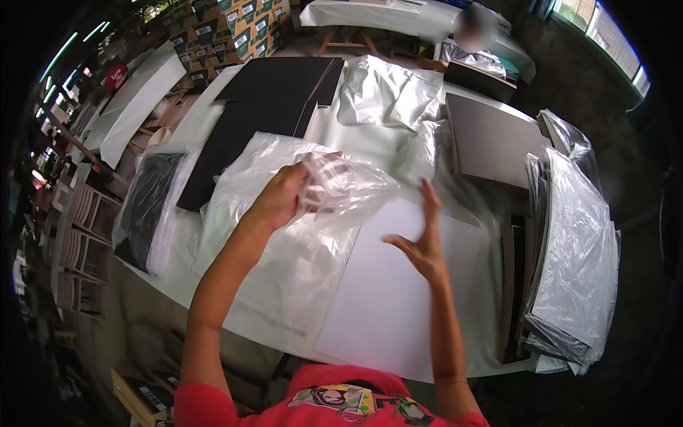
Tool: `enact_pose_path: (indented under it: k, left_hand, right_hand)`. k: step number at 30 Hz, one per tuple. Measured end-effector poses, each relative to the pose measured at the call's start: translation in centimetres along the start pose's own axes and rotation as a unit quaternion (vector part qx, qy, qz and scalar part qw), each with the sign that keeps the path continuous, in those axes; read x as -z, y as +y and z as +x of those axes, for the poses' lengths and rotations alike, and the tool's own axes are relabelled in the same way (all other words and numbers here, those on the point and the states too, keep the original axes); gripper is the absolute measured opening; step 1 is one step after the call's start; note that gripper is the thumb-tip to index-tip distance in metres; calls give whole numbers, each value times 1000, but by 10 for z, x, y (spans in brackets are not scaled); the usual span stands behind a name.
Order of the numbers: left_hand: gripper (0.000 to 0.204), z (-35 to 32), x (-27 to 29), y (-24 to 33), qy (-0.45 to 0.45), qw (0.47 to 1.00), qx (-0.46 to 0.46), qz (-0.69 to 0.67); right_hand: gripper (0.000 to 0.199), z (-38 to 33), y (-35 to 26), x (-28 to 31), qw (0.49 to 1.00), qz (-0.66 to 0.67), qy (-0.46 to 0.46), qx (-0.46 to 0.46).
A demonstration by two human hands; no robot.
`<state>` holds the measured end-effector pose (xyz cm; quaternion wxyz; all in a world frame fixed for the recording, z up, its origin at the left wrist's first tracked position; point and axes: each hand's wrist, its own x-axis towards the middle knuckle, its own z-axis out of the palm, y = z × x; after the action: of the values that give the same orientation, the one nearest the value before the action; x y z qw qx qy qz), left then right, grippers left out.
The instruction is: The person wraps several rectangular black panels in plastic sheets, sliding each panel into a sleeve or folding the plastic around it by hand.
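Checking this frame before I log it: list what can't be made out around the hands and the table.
- Head view: left hand fingertips, wrapped in the clear plastic bag.
- White board: near edge blocked by the red shirt.
- Wrapped stack: contents veiled by plastic.
- Right hand: touching the board or hovering, unclear.

A long work table (370,153) covered in pale sheeting fills the middle of a dim workshop, and a second covered table (384,16) on wooden trestle legs stands beyond it. Stacked cardboard cartons (235,28) rise at the far left beside leaning white boards (139,103), with pale wooden racks (85,235) along the left edge over a grey concrete floor (135,320). Daylight enters through windows (605,35) at the upper right, set in a dark wall (569,85).
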<state>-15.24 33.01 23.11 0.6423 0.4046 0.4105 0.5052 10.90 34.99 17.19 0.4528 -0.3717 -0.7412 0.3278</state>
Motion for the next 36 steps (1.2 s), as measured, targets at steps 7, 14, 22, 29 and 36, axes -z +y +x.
enact_pose_path:
  k: [7,14,22,29,36]
  left_hand:
    - [59,-117,36,-4,100,992,-17,-76]
    - [77,-178,-3,24,388,704,-319,502]
    - [77,-99,-145,-70,-62,744,-200,634]
    - [51,-105,-160,-106,-222,937,58,262]
    - [52,-105,-161,-130,-263,942,140,154]
  right_hand:
    - [16,5,-10,-24,923,336,-103,-159]
    - [30,-43,-61,22,939,215,-161,-214]
    - [21,-79,-82,75,962,40,-217,-162]
    - [18,-123,-18,149,995,-5,-60,-81]
    - [30,-140,-30,174,968,-125,-120,-180]
